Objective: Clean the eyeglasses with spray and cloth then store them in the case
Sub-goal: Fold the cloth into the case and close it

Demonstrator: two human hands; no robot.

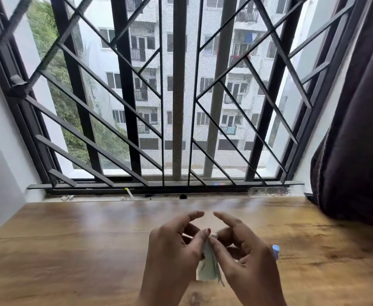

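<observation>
Cloth [207, 267] pinched between both hands, low over the wooden table [70, 250].
Left hand [172, 246] and right hand [245, 250] gripping its crumpled top edge with thumbs and curled fingers, forefingers lifted; lower part hanging, blurred. Small blue-capped object [275, 250] just beside right hand, mostly hidden behind it, hard to identify.

Hands: two, left hand [172, 246] and right hand [247, 250]. Cloth [208, 268]: one, pinched between both. Blue-capped item [276, 250]: one, just right of the right hand. Tabletop [70, 250]: one, beneath them. Curtain [353, 129]: one, far right.
</observation>
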